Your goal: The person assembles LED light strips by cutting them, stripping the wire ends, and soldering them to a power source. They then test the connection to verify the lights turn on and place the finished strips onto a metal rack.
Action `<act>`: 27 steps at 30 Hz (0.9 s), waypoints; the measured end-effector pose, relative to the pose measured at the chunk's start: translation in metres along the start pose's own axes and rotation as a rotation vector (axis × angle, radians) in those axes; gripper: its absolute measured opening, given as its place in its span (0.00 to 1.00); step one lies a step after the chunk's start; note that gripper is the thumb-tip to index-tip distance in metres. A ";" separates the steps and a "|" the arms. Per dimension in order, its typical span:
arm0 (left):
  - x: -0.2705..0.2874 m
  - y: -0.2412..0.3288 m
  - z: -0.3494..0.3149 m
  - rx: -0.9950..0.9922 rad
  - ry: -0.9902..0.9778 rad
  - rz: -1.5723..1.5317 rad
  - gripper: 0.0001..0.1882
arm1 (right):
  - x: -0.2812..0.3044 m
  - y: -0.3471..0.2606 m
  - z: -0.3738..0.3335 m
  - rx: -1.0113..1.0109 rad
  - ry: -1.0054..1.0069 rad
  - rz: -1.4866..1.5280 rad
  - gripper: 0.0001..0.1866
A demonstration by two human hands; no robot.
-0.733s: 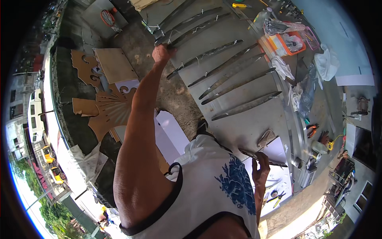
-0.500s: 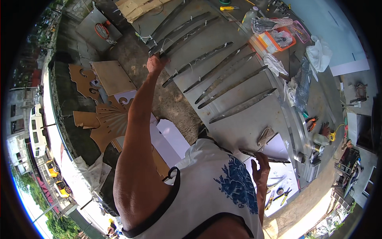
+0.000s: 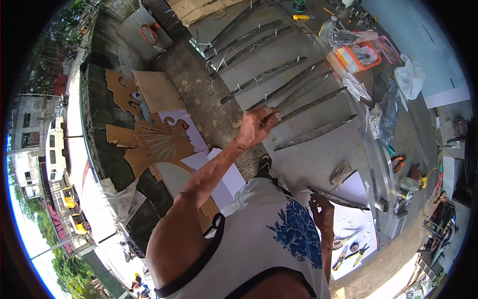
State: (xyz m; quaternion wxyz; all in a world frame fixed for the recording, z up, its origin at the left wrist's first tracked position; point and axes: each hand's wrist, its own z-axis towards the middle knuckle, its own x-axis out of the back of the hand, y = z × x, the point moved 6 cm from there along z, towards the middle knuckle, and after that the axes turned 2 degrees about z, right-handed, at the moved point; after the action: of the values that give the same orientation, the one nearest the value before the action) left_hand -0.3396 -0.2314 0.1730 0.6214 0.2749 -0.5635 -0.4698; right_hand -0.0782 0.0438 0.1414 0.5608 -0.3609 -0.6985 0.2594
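Observation:
Several dark, slender curved strips [image 3: 304, 108] lie in a row across the grey metal table, some with pale ties along them. My left hand [image 3: 258, 125] is over the near-left ends of the middle strips, its fingers curled together. What is between them, if anything, is hidden. Close to my body, my right hand [image 3: 322, 213] has bent fingers at the left end of another dark curved strip [image 3: 343, 200]. This strip lies slantwise over a white sheet [image 3: 357, 224]. Pliers [image 3: 360, 255] and a roll of tape [image 3: 354, 246] rest beside that hand.
Behind the white sheet sits a coil of cord [image 3: 341, 173]. An orange bin [image 3: 372, 64], clear plastic bags [image 3: 410, 79] and a yellow utility knife [image 3: 302, 17] are farther off. Brown cut-out panels [image 3: 159, 144] lie left of the table, near a wooden board [image 3: 158, 93].
My left hand has come back from the far strips, moving right and nearer. My right hand has shifted slightly along its strip toward the left end. The whole view has turned a little.

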 end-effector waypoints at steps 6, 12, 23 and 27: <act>-0.151 0.219 -0.117 -0.461 -0.805 -0.800 0.09 | -0.048 -0.008 0.046 0.329 -0.373 0.171 0.14; -0.191 0.418 -0.218 -0.756 -1.193 -1.526 0.16 | -0.126 0.010 0.065 0.122 -0.942 0.321 0.22; -0.288 0.481 -0.364 -0.508 -1.598 -1.573 0.18 | -0.138 0.084 -0.009 0.108 -0.968 0.504 0.22; -0.300 0.484 -0.384 -0.586 -1.556 -1.552 0.21 | -0.109 0.123 -0.044 0.038 -0.873 0.568 0.22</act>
State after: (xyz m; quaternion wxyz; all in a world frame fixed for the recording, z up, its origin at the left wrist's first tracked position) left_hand 0.1840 0.1618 0.3805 -0.3156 0.0274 -0.3425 -0.8845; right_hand 0.0031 0.0295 -0.0071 0.1310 -0.3842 -0.7370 0.5404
